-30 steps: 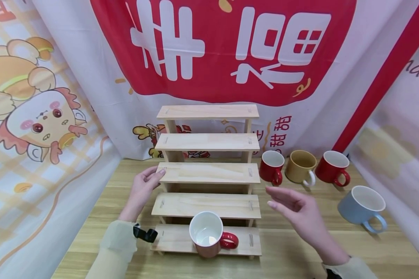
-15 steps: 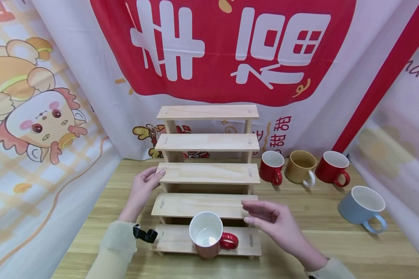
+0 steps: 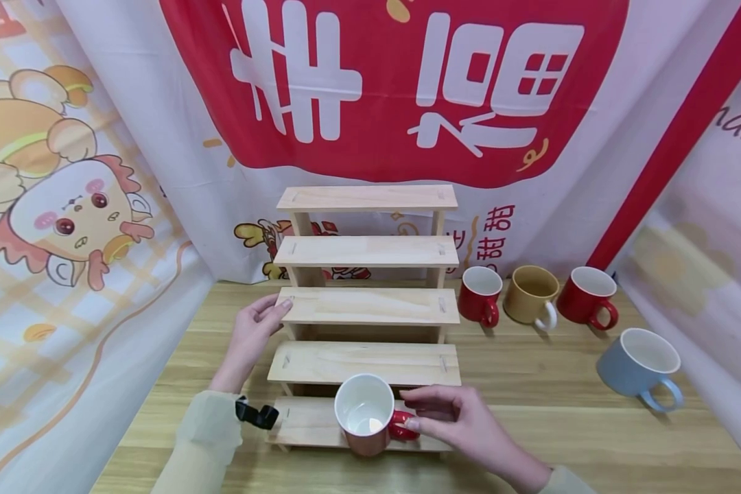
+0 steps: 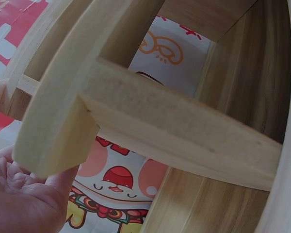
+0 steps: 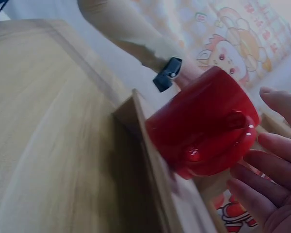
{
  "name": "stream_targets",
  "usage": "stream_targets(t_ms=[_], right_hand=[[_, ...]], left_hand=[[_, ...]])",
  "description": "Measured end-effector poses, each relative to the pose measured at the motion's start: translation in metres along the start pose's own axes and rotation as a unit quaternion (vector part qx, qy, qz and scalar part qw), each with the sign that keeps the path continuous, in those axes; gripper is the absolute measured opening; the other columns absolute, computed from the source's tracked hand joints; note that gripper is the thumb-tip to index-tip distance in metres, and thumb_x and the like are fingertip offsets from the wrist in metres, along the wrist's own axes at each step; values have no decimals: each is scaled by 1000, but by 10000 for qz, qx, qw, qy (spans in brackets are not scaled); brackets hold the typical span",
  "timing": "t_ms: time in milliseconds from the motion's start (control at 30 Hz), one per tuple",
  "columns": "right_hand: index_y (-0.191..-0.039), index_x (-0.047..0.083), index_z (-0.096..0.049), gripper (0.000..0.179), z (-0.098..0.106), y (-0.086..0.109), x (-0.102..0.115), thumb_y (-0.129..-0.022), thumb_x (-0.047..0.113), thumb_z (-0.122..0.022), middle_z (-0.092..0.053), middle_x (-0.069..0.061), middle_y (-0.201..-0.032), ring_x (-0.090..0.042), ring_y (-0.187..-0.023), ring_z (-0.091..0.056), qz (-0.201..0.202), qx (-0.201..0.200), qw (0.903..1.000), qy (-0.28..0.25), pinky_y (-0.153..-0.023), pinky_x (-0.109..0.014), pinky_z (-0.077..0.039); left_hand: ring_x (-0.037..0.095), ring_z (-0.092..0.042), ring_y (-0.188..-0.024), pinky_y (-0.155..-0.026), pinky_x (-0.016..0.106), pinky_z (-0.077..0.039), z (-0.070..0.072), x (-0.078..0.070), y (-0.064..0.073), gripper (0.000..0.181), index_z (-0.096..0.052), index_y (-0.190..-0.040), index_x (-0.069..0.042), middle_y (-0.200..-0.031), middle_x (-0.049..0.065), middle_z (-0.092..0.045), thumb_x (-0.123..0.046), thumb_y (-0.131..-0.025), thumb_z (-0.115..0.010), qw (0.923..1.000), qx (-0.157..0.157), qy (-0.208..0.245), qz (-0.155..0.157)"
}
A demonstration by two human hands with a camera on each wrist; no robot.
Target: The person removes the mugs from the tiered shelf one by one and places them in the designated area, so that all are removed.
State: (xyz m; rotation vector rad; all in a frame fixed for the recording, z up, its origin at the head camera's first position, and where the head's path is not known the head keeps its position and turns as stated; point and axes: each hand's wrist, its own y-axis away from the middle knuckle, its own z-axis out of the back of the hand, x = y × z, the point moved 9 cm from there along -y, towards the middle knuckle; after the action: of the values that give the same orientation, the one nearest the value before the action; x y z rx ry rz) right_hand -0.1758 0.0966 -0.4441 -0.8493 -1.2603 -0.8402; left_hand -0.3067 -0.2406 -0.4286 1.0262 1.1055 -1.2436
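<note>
A wooden step shelf (image 3: 370, 305) with several tiers stands on the table. My left hand (image 3: 256, 336) grips the left end of its middle tier, thumb on top and fingers at the side and beneath; the left wrist view shows the palm (image 4: 26, 204) by the board's end. On the lowest tier stands a red mug (image 3: 366, 415) with a white inside, its handle (image 3: 401, 425) pointing right. My right hand (image 3: 460, 422) is at that handle, thumb overlapping it in the head view. In the right wrist view its fingers (image 5: 266, 170) are spread beside the mug, not closed round the handle.
To the shelf's right stand a red mug (image 3: 480, 295), a tan mug (image 3: 531, 295) with a white handle, and another red mug (image 3: 586, 298). Nearer stands a light blue mug (image 3: 636, 363). Printed cloth (image 3: 222, 206) hangs round the wooden table (image 3: 531, 384).
My right hand has moved left and slightly toward the front, from beside the shelf to the red mug's handle. The left hand, shelf and mugs have stayed put.
</note>
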Motion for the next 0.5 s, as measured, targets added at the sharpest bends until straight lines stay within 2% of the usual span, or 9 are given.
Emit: stream_targets(t_ms=[133, 267, 500], right_hand=[[-121, -2, -71, 38, -5, 0, -7, -89, 16, -81, -69, -22, -120, -24, -102, -71, -166, 3, 9998, -69, -87, -30, -58], [-120, 2, -73, 35, -8, 0, -11, -90, 17, -81, -71, -18, -119, -24, -100, -72, -257, 3, 9996, -144, -85, -30, -59], [-116, 8, -76, 26, -11, 1, -10, -91, 16, -80, -75, -7, -110, -23, -96, -73, -58, -80, 9999, -114, -82, -31, -60]], left_hand=[[12, -63, -113, -93, 22, -53, 0, 0, 0, 65, -51, -145, 2, -137, 22, -60, -41, -99, -68, 10000, 8, -17, 13], [13, -63, -113, -94, 22, -53, 0, -1, 1, 65, -51, -145, 1, -138, 22, -60, -41, -99, -68, 10000, 13, -6, 13], [13, -62, -114, -94, 22, -53, 0, -1, 1, 64, -50, -146, 1, -138, 22, -60, -40, -100, -68, 10000, 19, 15, -12]])
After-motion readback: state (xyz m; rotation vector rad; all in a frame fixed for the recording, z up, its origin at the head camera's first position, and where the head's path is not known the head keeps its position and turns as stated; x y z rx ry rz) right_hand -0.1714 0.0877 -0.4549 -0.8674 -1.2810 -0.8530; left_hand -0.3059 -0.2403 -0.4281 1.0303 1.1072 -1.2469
